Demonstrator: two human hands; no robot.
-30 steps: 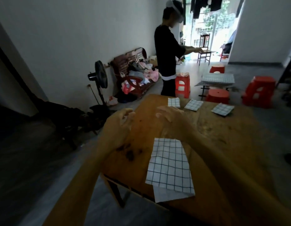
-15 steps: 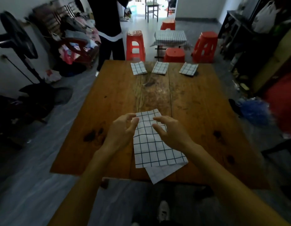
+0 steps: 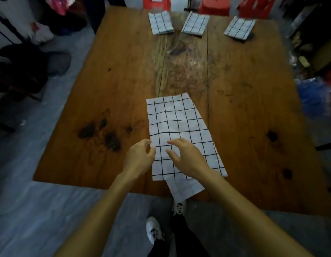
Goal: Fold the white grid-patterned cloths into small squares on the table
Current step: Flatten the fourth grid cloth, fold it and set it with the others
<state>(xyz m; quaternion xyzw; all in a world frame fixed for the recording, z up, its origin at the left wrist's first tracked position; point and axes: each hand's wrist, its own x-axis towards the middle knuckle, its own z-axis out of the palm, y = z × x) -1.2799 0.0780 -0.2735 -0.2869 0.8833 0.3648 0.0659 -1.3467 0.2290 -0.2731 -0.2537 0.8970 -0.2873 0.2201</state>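
Note:
A white grid-patterned cloth [image 3: 176, 125] lies folded into a long strip near the front edge of the wooden table [image 3: 114, 89], with one lower corner hanging over that edge. My left hand [image 3: 140, 157] is at the cloth's left edge, fingers curled and touching it. Over the cloth's near half my right hand [image 3: 187, 157] hovers with fingers spread and bent. Three small folded grid cloths lie in a row at the far edge: left [image 3: 160, 23], middle [image 3: 196, 24], right [image 3: 239, 28].
Red plastic stools [image 3: 214, 5] stand beyond the far edge of the table. Dark clutter and bags [image 3: 31, 60] fill the floor to the left, and blue plastic [image 3: 315, 93] lies at the right. My feet [image 3: 153, 229] are below the front edge.
The camera has tilted down from the room to the table. Both hands have come back toward me along the cloth, from its far end to its near half.

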